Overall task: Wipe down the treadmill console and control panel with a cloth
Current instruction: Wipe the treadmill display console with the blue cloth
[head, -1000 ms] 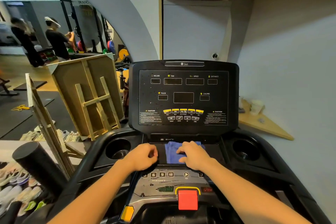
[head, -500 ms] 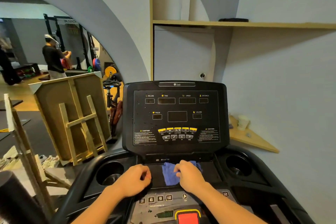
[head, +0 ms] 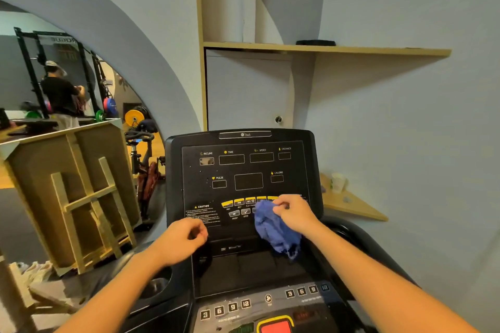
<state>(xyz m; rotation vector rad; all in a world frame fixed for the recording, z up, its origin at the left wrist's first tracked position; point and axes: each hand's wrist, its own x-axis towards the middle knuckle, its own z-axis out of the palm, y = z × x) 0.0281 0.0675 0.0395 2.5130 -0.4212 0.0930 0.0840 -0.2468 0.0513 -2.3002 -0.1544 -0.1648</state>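
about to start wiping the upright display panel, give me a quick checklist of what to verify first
1. Cloth in hand: ok. The right hand grips the blue cloth, which hangs bunched below it.
2. Cloth at the panel: ok. It sits in front of the lower right of the console panel, over part of the yellow button row.
3. Cloth spread flat for wiping: not ok, it is crumpled.
4. Left hand clear of the wiping path: ok, loosely curled in front of the panel's lower left, holding nothing.
5. Displays off: ok, all windows look dark.
6. Cloth touching the surface: cannot tell.
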